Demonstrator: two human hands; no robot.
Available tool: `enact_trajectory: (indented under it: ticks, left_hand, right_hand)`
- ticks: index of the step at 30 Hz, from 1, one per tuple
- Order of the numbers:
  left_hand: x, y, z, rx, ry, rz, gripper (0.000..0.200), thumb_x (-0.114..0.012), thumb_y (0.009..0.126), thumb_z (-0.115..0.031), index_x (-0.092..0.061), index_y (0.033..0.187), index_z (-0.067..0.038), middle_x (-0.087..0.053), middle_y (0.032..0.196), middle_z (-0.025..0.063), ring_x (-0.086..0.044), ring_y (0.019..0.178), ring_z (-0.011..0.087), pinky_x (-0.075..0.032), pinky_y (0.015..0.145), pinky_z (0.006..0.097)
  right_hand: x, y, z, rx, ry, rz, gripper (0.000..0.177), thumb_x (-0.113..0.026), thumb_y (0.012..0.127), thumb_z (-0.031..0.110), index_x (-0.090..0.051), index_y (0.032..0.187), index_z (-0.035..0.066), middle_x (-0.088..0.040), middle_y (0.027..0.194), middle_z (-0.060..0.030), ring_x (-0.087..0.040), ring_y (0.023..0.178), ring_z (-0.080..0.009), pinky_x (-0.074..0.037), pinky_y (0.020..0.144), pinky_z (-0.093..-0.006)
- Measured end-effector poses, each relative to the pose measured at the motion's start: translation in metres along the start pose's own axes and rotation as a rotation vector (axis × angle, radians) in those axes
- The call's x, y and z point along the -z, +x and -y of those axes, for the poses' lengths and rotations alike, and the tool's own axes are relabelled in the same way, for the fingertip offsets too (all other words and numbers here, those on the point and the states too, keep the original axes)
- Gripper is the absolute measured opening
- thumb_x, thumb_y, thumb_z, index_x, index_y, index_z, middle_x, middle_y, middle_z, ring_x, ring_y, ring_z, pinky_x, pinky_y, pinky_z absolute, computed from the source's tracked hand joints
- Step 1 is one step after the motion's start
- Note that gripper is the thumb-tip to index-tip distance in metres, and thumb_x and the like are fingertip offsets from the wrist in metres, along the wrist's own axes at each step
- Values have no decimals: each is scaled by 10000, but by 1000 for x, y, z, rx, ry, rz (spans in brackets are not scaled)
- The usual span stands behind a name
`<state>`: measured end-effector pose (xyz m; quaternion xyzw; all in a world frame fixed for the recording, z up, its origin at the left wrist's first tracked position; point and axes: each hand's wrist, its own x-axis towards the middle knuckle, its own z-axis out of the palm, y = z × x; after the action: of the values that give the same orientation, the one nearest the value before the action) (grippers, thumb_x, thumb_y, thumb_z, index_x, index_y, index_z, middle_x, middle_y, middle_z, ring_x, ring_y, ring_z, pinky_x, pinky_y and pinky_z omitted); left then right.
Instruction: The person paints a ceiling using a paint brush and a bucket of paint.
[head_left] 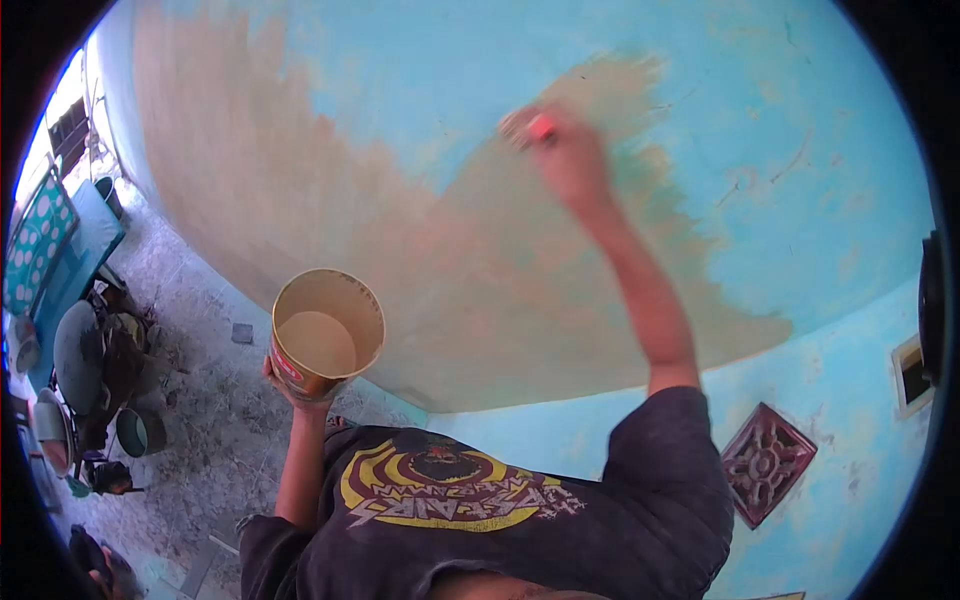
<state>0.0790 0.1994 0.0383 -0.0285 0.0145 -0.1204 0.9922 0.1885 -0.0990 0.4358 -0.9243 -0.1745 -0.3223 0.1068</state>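
My left hand (303,402) supports a paint bucket (352,298) from below, its fingers wrapped round the lower side. Beige paint (315,342) lies inside the bucket, which is tilted so that I see into it. Up on the wall, my right hand (574,165) is closed round a paintbrush (541,127) with a red handle; motion smears both. The brush's tip appears to touch the wall at the upper edge of the beige paint coat (440,270). Around that coat the wall (800,120) is light blue.
A maroon decorative vent block (769,466) is set in the wall at lower right, near a small framed opening (911,376). On the stained floor (215,400) at left stand a grey bucket (139,432), chairs, and a dotted turquoise panel (40,245).
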Motion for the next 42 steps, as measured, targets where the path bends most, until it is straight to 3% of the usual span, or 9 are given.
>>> enact_trajectory:
  ticks: [7, 8, 13, 17, 24, 27, 31, 36, 42]
  left_hand:
    - [8, 13, 4, -4, -6, -3, 758, -415, 905, -671, -446, 1481, -180, -459, 1513, 116, -472, 1348, 371, -401, 1097, 597]
    - [10, 13, 3, -2, -5, -15, 757, -415, 906, -672, -442, 1484, -184, -457, 1515, 115, -470, 1349, 370, -399, 1098, 598]
    - [17, 8, 10, -13, 25, -49, 750, -414, 913, -670, -425, 1499, -202, -442, 1528, 106, -456, 1363, 364, -392, 1102, 606]
    - [17, 7, 11, -12, 33, -36, 752, -416, 912, -672, -422, 1502, -205, -437, 1533, 104, -447, 1372, 364, -392, 1100, 612]
    - [16, 9, 11, -10, 23, -104, 770, -439, 890, -683, -420, 1502, -216, -422, 1541, 100, -440, 1377, 371, -403, 1077, 647]
    - [7, 7, 11, 20, 40, -69, 763, -436, 891, -677, -448, 1476, -187, -458, 1509, 101, -470, 1348, 361, -415, 1076, 607]
    - [1, 7, 13, -11, 96, -78, 759, -431, 891, -673, -467, 1461, -173, -481, 1492, 100, -489, 1332, 357, -420, 1076, 590]
    - [16, 17, 13, 52, 55, -75, 780, -450, 868, -693, -429, 1493, -225, -423, 1536, 90, -451, 1360, 387, -411, 1031, 690]
    - [18, 23, 18, 105, -20, -124, 796, -453, 858, -709, -412, 1508, -251, -396, 1556, 81, -426, 1380, 399, -392, 1042, 719]
  right_hand:
    - [131, 69, 63, 157, -693, -397, 96, -691, 884, -27, -729, 959, 19, -718, 885, -102, -682, 713, -193, -536, 664, -295]
    - [114, 61, 39, 263, -843, -391, 204, -618, 932, 121, -700, 1108, 184, -670, 926, -48, -671, 761, -295, -548, 647, -393]
    - [-22, -33, 8, 389, -628, 163, 292, -619, 875, 40, -674, 1147, 130, -695, 1051, -104, -706, 786, -236, -573, 621, -374]
    - [2, -33, 18, 314, -411, 328, 262, -635, 888, 84, -689, 1141, 123, -693, 1146, -79, -709, 848, -265, -581, 682, -391]
    - [164, 42, 43, 294, -656, -474, 155, -684, 903, 82, -736, 1030, 155, -670, 885, -48, -659, 734, -283, -524, 614, -337]
    - [151, 10, 24, 230, -876, -378, 286, -645, 884, 110, -714, 1136, 226, -697, 935, 2, -679, 702, -247, -525, 560, -360]
    - [59, -84, -6, 351, -761, 81, 105, -649, 800, 81, -563, 802, 141, -528, 781, -48, -640, 604, -174, -490, 491, -316]
    - [49, -114, -5, 313, -439, 303, 105, -633, 869, 83, -674, 959, 118, -678, 1006, -66, -697, 718, -224, -545, 580, -362]
    - [178, -28, 7, 117, -461, -322, 167, -715, 852, 53, -746, 986, 147, -679, 874, -39, -663, 739, -258, -528, 634, -358]
